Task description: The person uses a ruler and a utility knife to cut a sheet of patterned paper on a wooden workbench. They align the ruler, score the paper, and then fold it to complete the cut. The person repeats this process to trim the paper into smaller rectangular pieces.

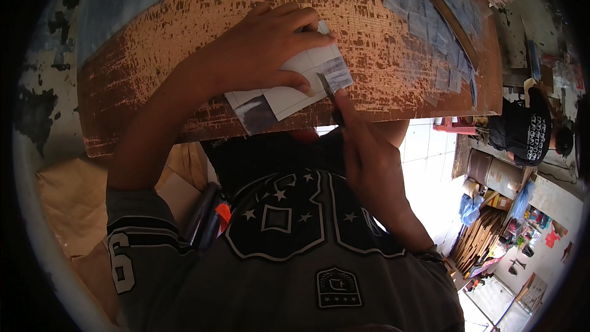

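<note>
My left hand [276,40] is spread over a white card [292,103] marked with thin lines, thumb and forefinger wide apart and pressing it down. Beneath the card lies a shiny grey sheet [257,115]. Its corners stick out at the card's lower left and right side. My right hand [367,147] is closed around a knife [327,90] with a dark handle. The blade points up and away from me, its tip over the right part of the card. Whether it touches the card I cannot tell. Most of the handle is hidden by my fingers.
The worn, scratched wooden table [203,0] has its near edge just below the card. Several translucent grey pieces [424,24] lie at the far right by a curved brown strip [439,9]. A large grey sheet [120,0] covers the far left. Another person [522,129] is off to the right.
</note>
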Tool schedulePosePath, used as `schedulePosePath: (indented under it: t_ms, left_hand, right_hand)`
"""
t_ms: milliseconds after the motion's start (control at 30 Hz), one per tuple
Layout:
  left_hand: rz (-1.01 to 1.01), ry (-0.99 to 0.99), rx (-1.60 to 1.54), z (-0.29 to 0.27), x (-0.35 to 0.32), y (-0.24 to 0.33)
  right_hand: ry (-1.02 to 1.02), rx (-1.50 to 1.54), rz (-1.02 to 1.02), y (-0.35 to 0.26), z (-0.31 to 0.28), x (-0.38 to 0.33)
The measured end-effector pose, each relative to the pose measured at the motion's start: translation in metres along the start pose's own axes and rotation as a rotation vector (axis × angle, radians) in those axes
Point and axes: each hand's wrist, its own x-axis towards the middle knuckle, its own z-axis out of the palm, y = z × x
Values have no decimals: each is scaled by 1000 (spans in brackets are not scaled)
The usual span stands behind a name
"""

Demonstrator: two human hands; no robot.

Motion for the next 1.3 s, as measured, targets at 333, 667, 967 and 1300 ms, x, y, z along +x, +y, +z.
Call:
schedulePosePath:
  t_ms: [333,667,967,1300]
  left_hand:
    - [-5,13,12,1,-1,1]
    - [-4,8,25,-1,0,2]
    - [-6,16,18,-1,0,3]
    - [-29,19,28,-3,-1,8]
  right_hand:
    - [-42,-71,34,-1,-2,-8]
    - [-6,-93,1,0,0,-15]
    - [31,-143,-40,7,5,-24]
    - [59,-200,-62,11,7,-31]
